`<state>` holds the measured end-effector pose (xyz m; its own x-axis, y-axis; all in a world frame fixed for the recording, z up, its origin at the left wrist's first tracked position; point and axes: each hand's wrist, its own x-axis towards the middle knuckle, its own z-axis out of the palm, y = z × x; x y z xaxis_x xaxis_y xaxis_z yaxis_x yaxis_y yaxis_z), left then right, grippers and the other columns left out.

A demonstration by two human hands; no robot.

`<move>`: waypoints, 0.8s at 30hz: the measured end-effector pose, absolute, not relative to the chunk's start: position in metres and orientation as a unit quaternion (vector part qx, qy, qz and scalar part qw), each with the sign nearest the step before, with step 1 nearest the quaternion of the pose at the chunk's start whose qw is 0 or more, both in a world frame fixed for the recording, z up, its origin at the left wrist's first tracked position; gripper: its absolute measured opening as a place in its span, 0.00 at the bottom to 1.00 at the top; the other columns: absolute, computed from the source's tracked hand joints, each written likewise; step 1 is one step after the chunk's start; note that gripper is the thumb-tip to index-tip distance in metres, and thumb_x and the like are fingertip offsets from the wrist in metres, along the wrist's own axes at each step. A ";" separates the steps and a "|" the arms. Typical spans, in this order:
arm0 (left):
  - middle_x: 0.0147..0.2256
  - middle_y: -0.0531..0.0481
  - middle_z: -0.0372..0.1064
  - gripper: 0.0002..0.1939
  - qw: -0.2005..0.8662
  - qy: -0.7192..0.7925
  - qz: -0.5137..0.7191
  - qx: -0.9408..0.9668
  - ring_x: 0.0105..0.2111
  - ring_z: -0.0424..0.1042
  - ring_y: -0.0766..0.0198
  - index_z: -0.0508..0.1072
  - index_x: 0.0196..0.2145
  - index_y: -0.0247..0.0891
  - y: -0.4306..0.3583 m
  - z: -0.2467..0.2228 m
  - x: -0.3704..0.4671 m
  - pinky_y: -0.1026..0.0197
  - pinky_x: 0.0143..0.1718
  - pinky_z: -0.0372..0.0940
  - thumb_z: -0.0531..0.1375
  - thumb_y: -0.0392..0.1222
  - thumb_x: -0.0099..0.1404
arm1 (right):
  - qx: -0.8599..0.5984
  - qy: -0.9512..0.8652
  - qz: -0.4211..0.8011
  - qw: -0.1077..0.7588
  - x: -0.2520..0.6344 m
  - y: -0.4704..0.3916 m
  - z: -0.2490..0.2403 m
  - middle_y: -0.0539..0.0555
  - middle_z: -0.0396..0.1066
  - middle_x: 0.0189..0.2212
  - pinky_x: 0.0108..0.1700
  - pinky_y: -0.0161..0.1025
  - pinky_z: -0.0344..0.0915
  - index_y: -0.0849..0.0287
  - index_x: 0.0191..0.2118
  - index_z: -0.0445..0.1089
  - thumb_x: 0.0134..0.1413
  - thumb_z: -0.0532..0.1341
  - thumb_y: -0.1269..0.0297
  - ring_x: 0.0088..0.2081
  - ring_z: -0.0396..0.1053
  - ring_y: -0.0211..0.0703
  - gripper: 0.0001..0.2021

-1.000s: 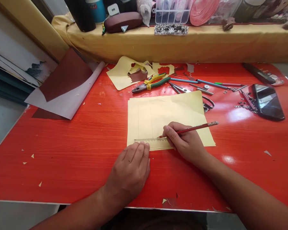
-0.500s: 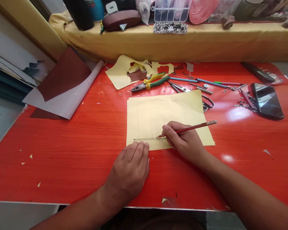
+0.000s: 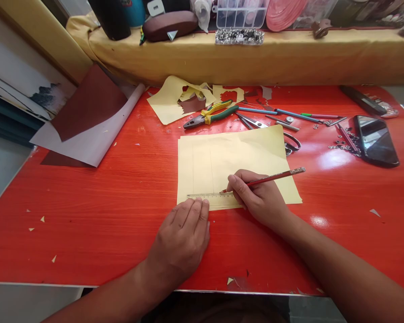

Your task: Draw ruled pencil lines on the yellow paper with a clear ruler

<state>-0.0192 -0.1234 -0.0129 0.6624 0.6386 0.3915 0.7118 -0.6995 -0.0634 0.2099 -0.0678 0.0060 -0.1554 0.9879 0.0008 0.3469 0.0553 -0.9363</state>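
Note:
My left hand (image 3: 183, 240) holds a clear ruler (image 3: 210, 196) down near the lower edge of a pale yellow sheet (image 3: 245, 154), its fingers close together and their tips on the ruler. A red pencil (image 3: 272, 177) is pinched in my right hand (image 3: 257, 197). Its point touches the sheet at the ruler's upper edge. Thin upright pencil lines run down the left half of the sheet. At least one more yellow layer shows under it. The ruler's right end is hidden behind my right hand.
Beyond the sheet lie pliers (image 3: 210, 115), partly covered scissors (image 3: 256, 122), pens (image 3: 298, 116) and yellow offcuts (image 3: 164, 101). A phone (image 3: 377, 141) rests at right beside small metal rings. Brown sheet material (image 3: 87, 105) curls at left. A cloth-covered ledge (image 3: 175, 60) bounds the red table (image 3: 104, 220).
Both hands, the ruler and the pencil hold almost the same place. The whole view has shifted very slightly.

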 end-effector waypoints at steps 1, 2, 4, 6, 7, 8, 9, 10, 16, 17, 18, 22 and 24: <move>0.52 0.29 0.79 0.20 0.105 -0.373 -0.173 -0.906 0.53 0.78 0.41 0.74 0.60 0.18 -0.123 -0.013 -0.019 0.44 0.55 0.72 0.59 0.31 0.73 | -0.533 -0.620 0.437 0.374 0.210 -0.068 0.006 0.46 0.60 0.18 0.29 0.41 0.60 0.55 0.30 0.72 0.75 0.58 0.45 0.22 0.58 0.39 0.24; 0.53 0.29 0.79 0.21 0.104 -0.373 -0.173 -0.906 0.53 0.78 0.41 0.74 0.60 0.18 -0.123 -0.013 -0.019 0.44 0.55 0.72 0.59 0.31 0.73 | -0.533 -0.615 0.442 0.376 0.210 -0.068 0.006 0.46 0.60 0.18 0.28 0.40 0.59 0.55 0.30 0.72 0.75 0.58 0.45 0.21 0.58 0.39 0.24; 0.52 0.30 0.79 0.20 0.103 -0.375 -0.175 -0.905 0.53 0.78 0.41 0.74 0.60 0.18 -0.123 -0.013 -0.020 0.44 0.56 0.72 0.59 0.31 0.73 | -0.533 -0.609 0.449 0.379 0.210 -0.069 0.007 0.46 0.60 0.17 0.27 0.40 0.59 0.55 0.30 0.71 0.75 0.58 0.44 0.21 0.57 0.39 0.24; 0.52 0.30 0.79 0.20 0.105 -0.376 -0.177 -0.903 0.53 0.78 0.42 0.74 0.60 0.18 -0.123 -0.013 -0.020 0.44 0.56 0.72 0.59 0.31 0.74 | -0.532 -0.611 0.447 0.380 0.210 -0.069 0.007 0.45 0.60 0.17 0.27 0.39 0.59 0.55 0.30 0.72 0.75 0.58 0.45 0.20 0.57 0.38 0.24; 0.52 0.31 0.79 0.20 0.106 -0.376 -0.178 -0.903 0.53 0.78 0.42 0.74 0.60 0.19 -0.123 -0.013 -0.020 0.45 0.55 0.72 0.59 0.31 0.74 | -0.530 -0.614 0.445 0.380 0.210 -0.069 0.006 0.45 0.60 0.17 0.27 0.39 0.59 0.56 0.30 0.72 0.75 0.58 0.45 0.21 0.57 0.38 0.24; 0.52 0.31 0.79 0.20 0.106 -0.376 -0.178 -0.903 0.53 0.78 0.42 0.74 0.60 0.19 -0.123 -0.013 -0.020 0.45 0.55 0.72 0.59 0.31 0.74 | -0.528 -0.617 0.442 0.381 0.210 -0.069 0.006 0.45 0.60 0.18 0.27 0.39 0.59 0.56 0.30 0.72 0.75 0.58 0.46 0.21 0.58 0.38 0.23; 0.52 0.31 0.79 0.20 0.105 -0.376 -0.177 -0.903 0.53 0.78 0.42 0.74 0.60 0.19 -0.123 -0.013 -0.020 0.45 0.55 0.72 0.59 0.31 0.74 | -0.526 -0.619 0.440 0.382 0.210 -0.069 0.006 0.45 0.60 0.18 0.27 0.39 0.59 0.56 0.30 0.72 0.76 0.58 0.47 0.21 0.58 0.38 0.23; 0.52 0.31 0.79 0.20 0.105 -0.376 -0.176 -0.904 0.53 0.78 0.42 0.74 0.60 0.18 -0.123 -0.013 -0.020 0.45 0.55 0.72 0.58 0.31 0.74 | -0.524 -0.621 0.439 0.383 0.210 -0.069 0.005 0.45 0.60 0.18 0.27 0.39 0.58 0.56 0.31 0.72 0.76 0.58 0.49 0.21 0.58 0.38 0.22; 0.52 0.31 0.80 0.20 0.105 -0.375 -0.177 -0.904 0.52 0.78 0.41 0.75 0.60 0.18 -0.123 -0.013 -0.020 0.44 0.54 0.72 0.59 0.31 0.74 | -0.523 -0.626 0.434 0.382 0.210 -0.068 0.004 0.45 0.60 0.18 0.27 0.39 0.58 0.56 0.31 0.72 0.76 0.58 0.53 0.21 0.57 0.38 0.20; 0.52 0.31 0.80 0.20 0.105 -0.374 -0.176 -0.904 0.52 0.78 0.41 0.75 0.60 0.18 -0.123 -0.012 -0.020 0.44 0.54 0.72 0.58 0.31 0.74 | -0.523 -0.625 0.436 0.381 0.210 -0.068 0.004 0.45 0.60 0.18 0.27 0.39 0.58 0.56 0.31 0.72 0.76 0.58 0.53 0.21 0.57 0.38 0.20; 0.52 0.31 0.80 0.20 0.106 -0.374 -0.175 -0.905 0.52 0.78 0.42 0.74 0.60 0.18 -0.123 -0.012 -0.020 0.44 0.55 0.72 0.58 0.31 0.74 | -0.522 -0.625 0.438 0.381 0.210 -0.068 0.004 0.45 0.60 0.18 0.27 0.39 0.57 0.56 0.31 0.72 0.76 0.58 0.53 0.21 0.57 0.38 0.20; 0.52 0.31 0.80 0.20 0.110 -0.375 -0.173 -0.904 0.53 0.78 0.43 0.74 0.60 0.19 -0.122 -0.012 -0.020 0.45 0.55 0.73 0.58 0.31 0.74 | -0.523 -0.627 0.435 0.380 0.211 -0.068 0.005 0.45 0.60 0.18 0.27 0.39 0.57 0.56 0.31 0.72 0.76 0.58 0.53 0.21 0.57 0.38 0.20; 0.52 0.31 0.80 0.20 0.110 -0.375 -0.174 -0.904 0.53 0.78 0.43 0.74 0.60 0.19 -0.122 -0.012 -0.020 0.45 0.55 0.73 0.57 0.31 0.74 | -0.524 -0.630 0.430 0.379 0.211 -0.068 0.005 0.45 0.60 0.18 0.28 0.40 0.57 0.56 0.31 0.72 0.76 0.58 0.54 0.21 0.58 0.39 0.20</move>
